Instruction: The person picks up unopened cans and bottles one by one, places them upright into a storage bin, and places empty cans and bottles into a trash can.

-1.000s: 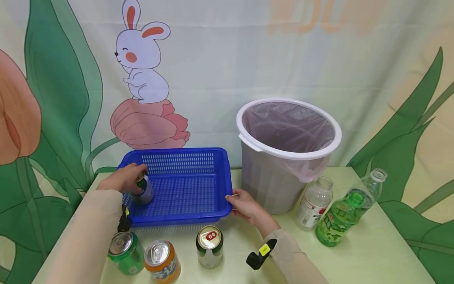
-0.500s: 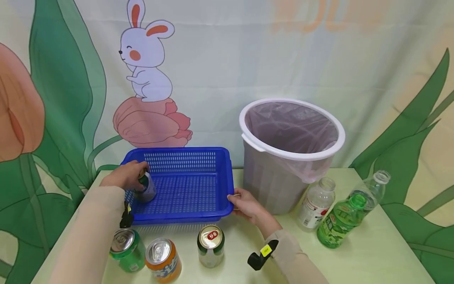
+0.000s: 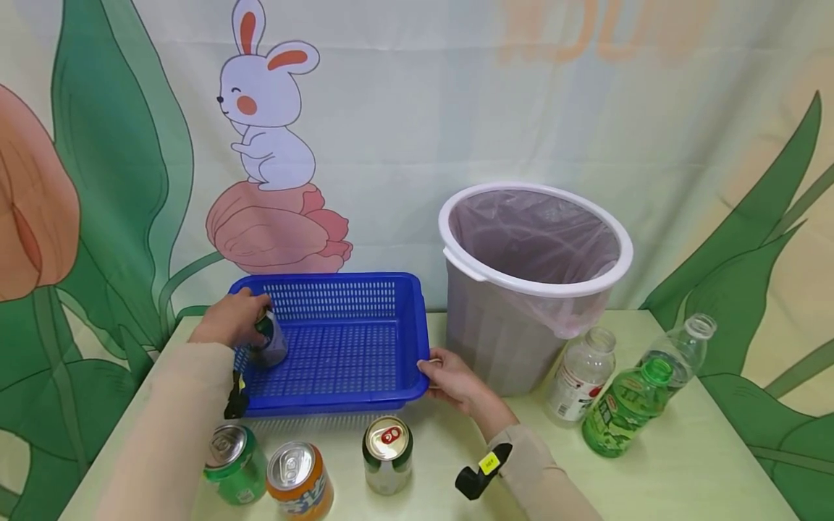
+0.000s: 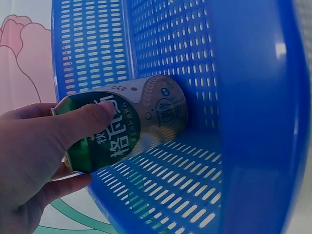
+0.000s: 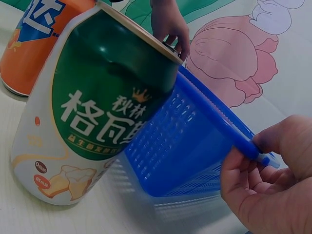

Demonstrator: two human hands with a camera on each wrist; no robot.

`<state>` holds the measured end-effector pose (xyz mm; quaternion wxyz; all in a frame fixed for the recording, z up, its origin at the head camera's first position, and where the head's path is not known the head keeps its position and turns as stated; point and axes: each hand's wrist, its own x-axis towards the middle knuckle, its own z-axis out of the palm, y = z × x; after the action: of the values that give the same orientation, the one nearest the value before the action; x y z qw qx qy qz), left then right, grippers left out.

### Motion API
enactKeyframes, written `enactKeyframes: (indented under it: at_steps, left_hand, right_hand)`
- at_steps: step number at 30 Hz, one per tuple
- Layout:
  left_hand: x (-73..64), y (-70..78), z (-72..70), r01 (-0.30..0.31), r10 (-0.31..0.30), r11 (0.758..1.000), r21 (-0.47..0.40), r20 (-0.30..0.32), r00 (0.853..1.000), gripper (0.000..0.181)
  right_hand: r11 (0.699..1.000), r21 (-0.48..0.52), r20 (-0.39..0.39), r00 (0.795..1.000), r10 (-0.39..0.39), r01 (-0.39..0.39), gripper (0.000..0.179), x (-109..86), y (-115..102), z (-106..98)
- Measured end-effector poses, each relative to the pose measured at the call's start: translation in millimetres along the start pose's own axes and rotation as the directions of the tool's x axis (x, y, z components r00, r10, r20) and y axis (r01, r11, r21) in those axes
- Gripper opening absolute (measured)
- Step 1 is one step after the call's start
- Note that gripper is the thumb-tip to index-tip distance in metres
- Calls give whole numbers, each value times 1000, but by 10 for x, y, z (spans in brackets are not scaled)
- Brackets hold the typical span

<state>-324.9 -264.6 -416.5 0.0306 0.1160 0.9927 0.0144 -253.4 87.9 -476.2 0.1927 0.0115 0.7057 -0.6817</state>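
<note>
the can [image 4: 146,114] is gripped by its top end in the left hand [image 3: 233,318], fingers clamped round it, inside the basket [image 3: 326,400] at the left end, probably so its base stays free. the rim [image 3: 422,325] is pinched by the right hand's [image 3: 452,378] thumb and fingers, likely to stop sliding.

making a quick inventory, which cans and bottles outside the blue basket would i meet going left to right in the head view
Green metal can, orange metal can, red-tabbed green-and-white metal can, white-labelled clear plastic bottle, green plastic bottle, second clear plastic bottle partly behind it.
</note>
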Motion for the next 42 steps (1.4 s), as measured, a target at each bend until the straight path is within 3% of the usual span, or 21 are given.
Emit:
enactKeyframes:
  at_steps: [5,18,28,42]
  left_hand:
    - [48,27,17,31,-31,999,32,-12,999,60]
    - [180,58,14,41,-40,999,31,-36,999,64]
    - [223,80,47,79,-80,997,-11,-50,996,59]
    - [314,112,101,120,-119,993,3,-72,990,54]
  right_hand:
    - [1000,-1,1,1000,1,-1,25,-2,12,-3]
    - [1000,0,3,1000,6,-6,30,0,-12,-16]
    - [1000,14,25,1000,-4,4,27,4,18,-20]
    - [1000,10,27,1000,-12,12,31,-34,-9,-25]
